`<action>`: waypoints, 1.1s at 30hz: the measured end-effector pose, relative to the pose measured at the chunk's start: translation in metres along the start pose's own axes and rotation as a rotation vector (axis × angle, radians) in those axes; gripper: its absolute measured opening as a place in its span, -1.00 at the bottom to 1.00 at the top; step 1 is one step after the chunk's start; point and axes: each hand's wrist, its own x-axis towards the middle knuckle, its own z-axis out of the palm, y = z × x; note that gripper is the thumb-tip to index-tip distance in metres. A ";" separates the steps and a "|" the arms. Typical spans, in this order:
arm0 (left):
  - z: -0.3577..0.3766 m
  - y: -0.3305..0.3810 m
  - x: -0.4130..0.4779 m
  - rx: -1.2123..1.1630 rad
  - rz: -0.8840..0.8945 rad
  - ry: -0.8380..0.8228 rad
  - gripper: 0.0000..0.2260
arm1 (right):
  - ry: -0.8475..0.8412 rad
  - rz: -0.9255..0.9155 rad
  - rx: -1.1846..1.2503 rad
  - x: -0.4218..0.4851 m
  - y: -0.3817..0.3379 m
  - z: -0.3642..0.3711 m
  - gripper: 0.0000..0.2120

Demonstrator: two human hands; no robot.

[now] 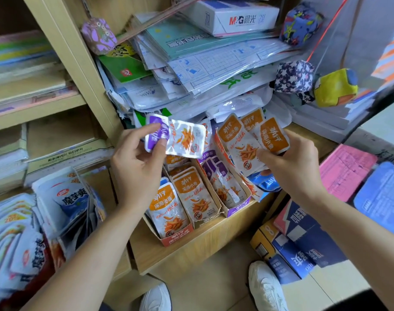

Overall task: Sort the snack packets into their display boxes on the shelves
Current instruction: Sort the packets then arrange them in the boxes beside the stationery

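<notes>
At the centre of the frame, just above the display boxes, both hands are raised and each is closed on snack packets. The left hand pinches a purple-topped packet between thumb and forefinger, with a silver-white packet printed with orange fish strips overlapping it on the right; the other fingers are curled behind them. The right hand grips a fan of orange-topped packets, three showing, with the thumb laid across the front of the lowest one and the fingers wrapped behind. Below the hands, on the wooden shelf, an orange display box stands at lower centre with upright orange-labelled packets in two rows. Touching it on the right is a purple display box holding purple-labelled packets. A blue packet lies directly under the right hand, beside the purple box. Behind, in the upper centre, a pile of plastic-wrapped stationery leans against the shelving, with an M&G box on top. Konjac snack packets are heaped at the lower left.
</notes>
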 end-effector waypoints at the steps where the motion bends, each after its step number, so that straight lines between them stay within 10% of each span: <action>1: 0.005 0.002 -0.002 -0.026 -0.010 -0.040 -0.76 | 0.008 0.008 0.008 0.001 0.000 -0.002 -0.91; 14: 0.061 -0.005 -0.016 0.507 -0.074 -0.803 -0.44 | 0.044 0.043 0.062 0.007 0.008 -0.010 -0.74; 27: 0.020 -0.032 -0.030 1.105 0.134 -0.838 -0.26 | -0.018 -0.030 0.048 0.002 0.001 0.000 -0.75; 33: 0.026 -0.042 -0.025 1.003 0.056 -0.839 -0.47 | -0.058 -0.031 0.067 -0.001 0.000 0.007 -0.70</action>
